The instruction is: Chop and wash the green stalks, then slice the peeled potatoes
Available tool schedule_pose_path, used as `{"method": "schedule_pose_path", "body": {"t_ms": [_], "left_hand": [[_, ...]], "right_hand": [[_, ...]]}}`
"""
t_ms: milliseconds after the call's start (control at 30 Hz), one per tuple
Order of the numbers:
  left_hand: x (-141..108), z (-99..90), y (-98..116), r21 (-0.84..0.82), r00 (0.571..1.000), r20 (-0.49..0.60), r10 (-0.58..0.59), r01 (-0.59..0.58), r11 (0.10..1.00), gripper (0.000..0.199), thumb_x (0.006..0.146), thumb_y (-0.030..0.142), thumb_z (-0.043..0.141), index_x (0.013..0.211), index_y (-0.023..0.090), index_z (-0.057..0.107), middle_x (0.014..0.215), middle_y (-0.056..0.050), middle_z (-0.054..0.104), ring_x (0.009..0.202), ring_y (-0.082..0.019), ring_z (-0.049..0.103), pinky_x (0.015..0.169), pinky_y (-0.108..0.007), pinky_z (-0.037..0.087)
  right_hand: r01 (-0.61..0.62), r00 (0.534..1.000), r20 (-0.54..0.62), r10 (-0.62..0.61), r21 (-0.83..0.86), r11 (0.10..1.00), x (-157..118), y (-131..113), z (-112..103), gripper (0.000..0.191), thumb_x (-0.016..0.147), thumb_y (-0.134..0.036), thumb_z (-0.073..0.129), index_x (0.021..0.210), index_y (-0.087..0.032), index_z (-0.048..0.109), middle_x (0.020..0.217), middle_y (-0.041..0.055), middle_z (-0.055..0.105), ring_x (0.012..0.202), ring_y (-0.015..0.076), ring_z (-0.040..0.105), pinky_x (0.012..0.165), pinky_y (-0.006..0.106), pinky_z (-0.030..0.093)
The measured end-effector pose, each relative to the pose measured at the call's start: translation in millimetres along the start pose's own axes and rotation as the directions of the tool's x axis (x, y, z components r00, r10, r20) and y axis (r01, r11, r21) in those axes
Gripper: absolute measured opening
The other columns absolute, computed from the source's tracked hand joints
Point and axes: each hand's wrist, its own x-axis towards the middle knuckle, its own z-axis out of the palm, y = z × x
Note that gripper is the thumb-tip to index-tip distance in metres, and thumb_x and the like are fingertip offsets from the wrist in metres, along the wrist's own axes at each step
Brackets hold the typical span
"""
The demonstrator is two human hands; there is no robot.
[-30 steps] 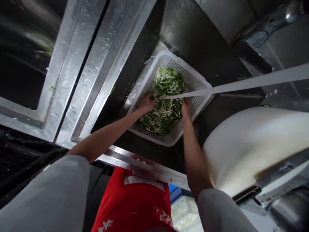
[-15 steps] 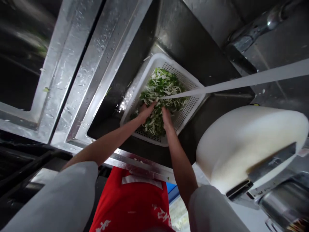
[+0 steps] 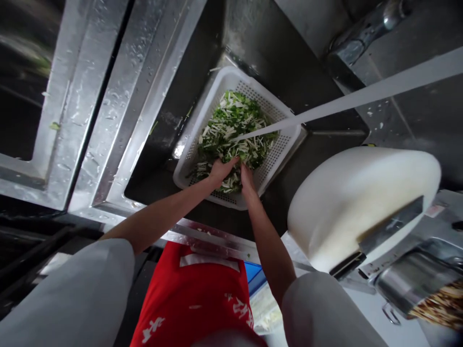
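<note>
Chopped greens (image 3: 237,113), a mix of green leaf and pale stalk pieces, lie heaped in a white perforated plastic basket (image 3: 289,147). The basket stands in a steel sink (image 3: 307,62). My left hand (image 3: 220,172) is sunk in the near part of the heap, thumb on top and fingers curled under the greens. Close beside it on the right, my right hand (image 3: 247,177) grips into the same heap, its fingertips hidden by greens. A pale stream (image 3: 325,107), looking like running water, slants in from the right and lands on the greens beyond my hands.
A thick round white cutting board (image 3: 325,193) sits right of the sink, with a cleaver (image 3: 392,224) lying on it. At lower right is a steel pot (image 3: 405,282) with brownish food. A tap (image 3: 354,48) juts out at upper right. Another basin (image 3: 21,111) lies left.
Both hands have drawn nearer my body within the heap and come closer together. The view has shifted slightly, and more of the pot's contents shows.
</note>
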Motion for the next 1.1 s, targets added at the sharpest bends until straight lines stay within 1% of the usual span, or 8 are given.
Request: {"method": "schedule_pose_path", "body": {"t_ms": [100,200,400,500,667,767,967,1100], "left_hand": [[-1.1,-26.7,23.6,-0.08,0.973,0.113,0.201,-0.193,0.978,0.049,0.089,0.058,0.074,0.112,0.015,0.076,0.114,-0.012,0.081,0.107,-0.029,0.076,0.09,-0.037,0.063],[16.7,-60.3,62.9,0.183,0.882,0.301,0.362,-0.426,0.886,0.043,0.085,0.054,0.079,0.104,0.016,0.078,0.1,-0.009,0.08,0.107,-0.031,0.075,0.094,-0.039,0.062],[68.2,-46.6,120.4,0.756,0.746,0.287,0.601,-0.562,0.336,0.061,0.097,0.035,0.07,0.153,0.015,0.057,0.158,-0.02,0.053,0.153,-0.044,0.042,0.124,-0.062,0.037],[75.6,-28.7,85.8,0.795,0.708,0.309,0.635,-0.559,0.236,0.07,0.106,0.039,0.055,0.169,0.02,0.033,0.177,-0.015,0.028,0.165,-0.041,0.014,0.131,-0.068,0.017],[47.6,-44.9,-10.2,0.758,0.712,0.453,0.536,-0.624,0.188,0.067,0.107,0.044,0.044,0.171,0.027,0.033,0.179,-0.011,0.025,0.168,-0.039,0.0,0.133,-0.066,0.005],[36.7,-54.5,-19.9,0.758,0.727,0.55,0.411,-0.642,0.12,0.072,0.104,0.045,0.05,0.171,0.027,0.032,0.18,-0.012,0.023,0.167,-0.043,0.0,0.132,-0.069,0.004],[40.4,-41.7,68.5,0.805,0.818,0.454,0.354,-0.547,0.231,0.047,0.095,0.026,0.058,0.139,0.017,0.071,0.15,-0.021,0.063,0.154,-0.051,0.037,0.123,-0.078,0.021],[50.2,-18.6,104.7,0.345,0.833,0.188,0.521,-0.553,0.759,0.036,0.107,0.034,0.044,0.112,0.017,0.075,0.109,-0.014,0.077,0.117,-0.03,0.069,0.111,-0.053,0.05]], "right_hand": [[0.151,0.989,0.002,-0.151,-0.027,0.988,-7.6,-32.4,-25.2,0.056,0.088,-0.063,0.068,0.127,-0.022,0.069,0.133,0.0095,0.075,0.124,0.0262,0.069,0.113,0.047,0.053],[0.327,0.944,0.044,-0.327,-0.257,0.91,9.8,-65.6,-44.9,0.06,0.089,-0.058,0.07,0.136,-0.022,0.063,0.138,0.0127,0.07,0.129,0.0276,0.066,0.117,0.052,0.049],[0.289,0.862,-0.025,-0.506,-0.796,0.532,95.4,-99.9,-21.1,0.071,0.1,-0.055,0.055,0.161,-0.019,0.043,0.167,0.0237,0.037,0.157,0.0388,0.033,0.123,0.071,0.032],[0.262,0.837,-0.001,-0.548,-0.878,0.401,91.7,-75.2,4.3,0.066,0.108,-0.051,0.036,0.165,-0.019,0.038,0.175,0.0226,0.022,0.161,0.0404,0.02,0.123,0.076,0.023],[0.266,0.843,0.138,-0.52,-0.947,0.181,23.5,-2.6,7.1,0.065,0.11,-0.046,0.025,0.171,-0.022,0.031,0.179,0.0171,0.01,0.165,0.0415,0.003,0.124,0.074,0.021],[0.238,0.877,0.163,-0.452,-0.965,0.113,4.2,15.5,3.3,0.067,0.109,-0.045,0.031,0.17,-0.019,0.032,0.178,0.021,0.013,0.164,0.0449,0.007,0.122,0.076,0.023],[0.295,0.887,0.139,-0.44,-0.904,0.309,22.5,-43.0,-3.4,0.056,0.1,-0.042,0.053,0.153,-0.022,0.056,0.164,0.0236,0.041,0.152,0.0457,0.038,0.11,0.074,0.043],[0.512,0.81,0.021,-0.586,-0.511,0.69,41.3,-101.4,4.0,0.044,0.105,-0.051,0.042,0.125,-0.021,0.067,0.131,0.0176,0.065,0.128,0.0309,0.061,0.103,0.054,0.056]]}}
